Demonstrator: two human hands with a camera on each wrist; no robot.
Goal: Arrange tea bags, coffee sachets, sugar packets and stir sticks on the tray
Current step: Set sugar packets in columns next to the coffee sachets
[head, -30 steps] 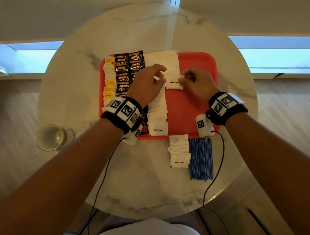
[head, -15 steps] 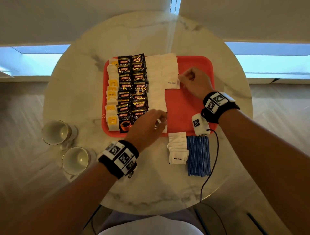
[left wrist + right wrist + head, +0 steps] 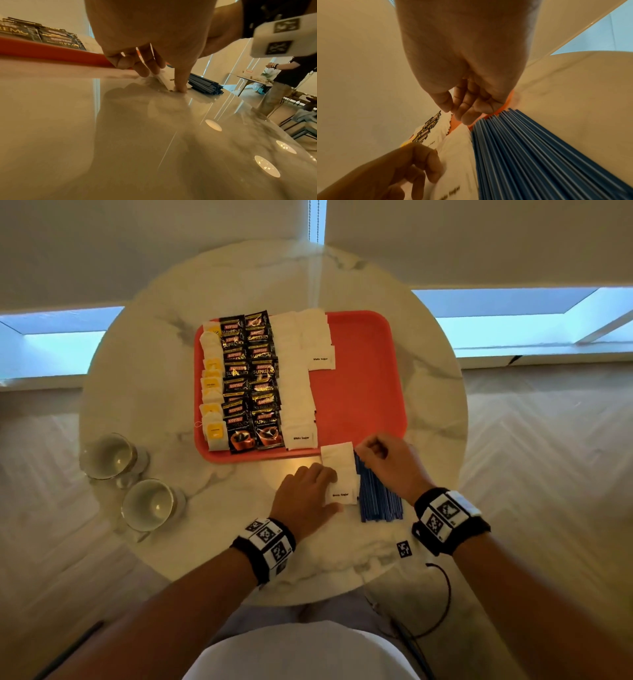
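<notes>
The loose sugar stack [image 3: 342, 474] lies on the table [image 3: 212, 542] just below the tray [image 3: 363, 392], beside the sticks [image 3: 380, 501]. My left hand [image 3: 305, 498] pinches its near-left edge; my right hand [image 3: 387, 460], fingers curled, holds nothing I can see above the stack's far corner.

Round marble table [image 3: 212, 542] with red tray [image 3: 363, 392], 2 glasses [image 3: 130, 484], sugar packet stack [image 3: 342, 474], blue stir sticks [image 3: 380, 501].

The black coffee sachets [image 3: 251, 378] read "KOPIKO SUPREMO"; the white sugar packets [image 3: 303, 437] read "White Sugar".
</notes>
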